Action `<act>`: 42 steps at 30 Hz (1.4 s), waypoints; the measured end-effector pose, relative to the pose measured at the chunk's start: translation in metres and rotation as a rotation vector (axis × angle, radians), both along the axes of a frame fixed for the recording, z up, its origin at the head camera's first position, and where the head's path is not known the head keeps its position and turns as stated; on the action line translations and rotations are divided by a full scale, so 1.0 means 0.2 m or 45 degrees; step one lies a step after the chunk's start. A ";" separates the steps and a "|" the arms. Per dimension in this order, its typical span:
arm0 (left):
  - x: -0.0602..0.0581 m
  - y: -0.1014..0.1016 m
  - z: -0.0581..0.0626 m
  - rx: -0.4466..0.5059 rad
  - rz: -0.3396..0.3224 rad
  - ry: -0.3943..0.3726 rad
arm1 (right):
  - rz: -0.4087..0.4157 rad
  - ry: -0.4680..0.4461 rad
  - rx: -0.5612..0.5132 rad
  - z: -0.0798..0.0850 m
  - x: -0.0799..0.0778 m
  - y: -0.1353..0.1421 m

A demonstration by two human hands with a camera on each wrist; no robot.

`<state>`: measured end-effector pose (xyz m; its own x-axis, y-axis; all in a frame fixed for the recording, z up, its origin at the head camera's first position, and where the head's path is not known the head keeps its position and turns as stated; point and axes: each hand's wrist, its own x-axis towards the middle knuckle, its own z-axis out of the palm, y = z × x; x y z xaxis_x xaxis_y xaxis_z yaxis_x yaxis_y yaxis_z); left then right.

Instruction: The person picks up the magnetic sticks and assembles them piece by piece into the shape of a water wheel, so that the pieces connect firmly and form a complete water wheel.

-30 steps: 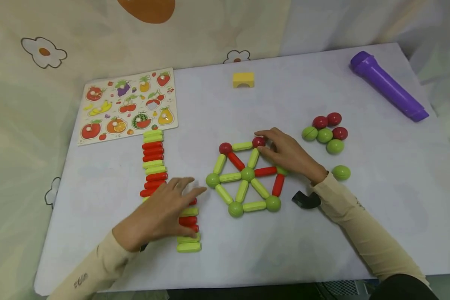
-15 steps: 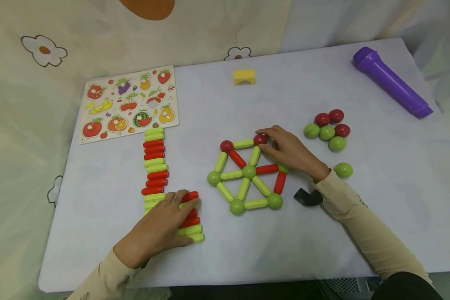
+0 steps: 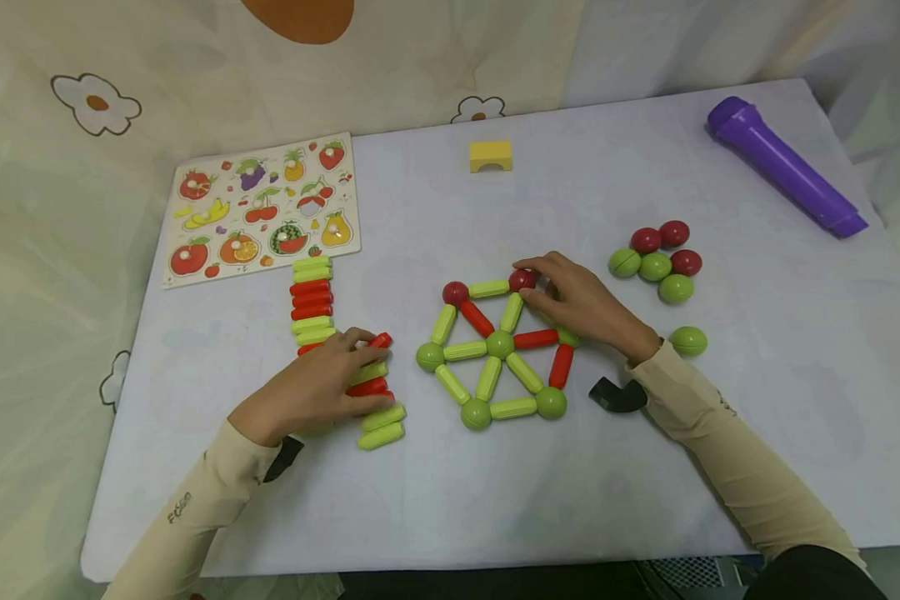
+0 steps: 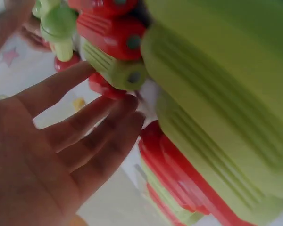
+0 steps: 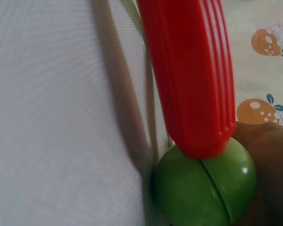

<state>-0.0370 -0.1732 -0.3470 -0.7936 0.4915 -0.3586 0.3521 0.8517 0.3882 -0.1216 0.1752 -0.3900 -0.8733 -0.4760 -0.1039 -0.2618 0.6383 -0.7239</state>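
Note:
In the head view my left hand (image 3: 311, 385) lies over a short column of red and light green magnetic rods (image 3: 382, 437), its fingers spread against them. The left wrist view shows those fingers nearly straight, beside a light green rod (image 4: 115, 70). A longer column of rods (image 3: 312, 299) runs behind that hand, partly covered. My right hand (image 3: 579, 302) pinches a red ball (image 3: 522, 281) at the upper right corner of a flat ball-and-rod frame with a green ball (image 3: 500, 345) at its centre. Close up in the right wrist view, a red rod (image 5: 191, 70) meets a green ball (image 5: 203, 188).
Loose red and green balls (image 3: 655, 267) lie right of the frame, with a single green ball (image 3: 688, 341) nearer. A fruit puzzle board (image 3: 262, 208) lies at the back left. A yellow arch block (image 3: 491, 156) and a purple toy microphone (image 3: 783, 167) are farther back.
My left hand has come down on the short column and slid it away from the table's front edge; its rods now lie more slanted. The right hand keeps its place on the red ball.

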 end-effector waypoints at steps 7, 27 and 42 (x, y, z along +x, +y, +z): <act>-0.10 0.03 -0.04 0.058 -0.049 0.177 | 0.012 0.003 0.003 0.00 0.00 0.01; -0.42 0.47 0.14 0.153 -0.462 0.139 | 0.140 0.211 0.332 0.23 0.18 0.09; -0.41 0.48 0.05 0.275 -0.353 0.162 | 0.236 0.503 0.250 0.12 0.30 0.02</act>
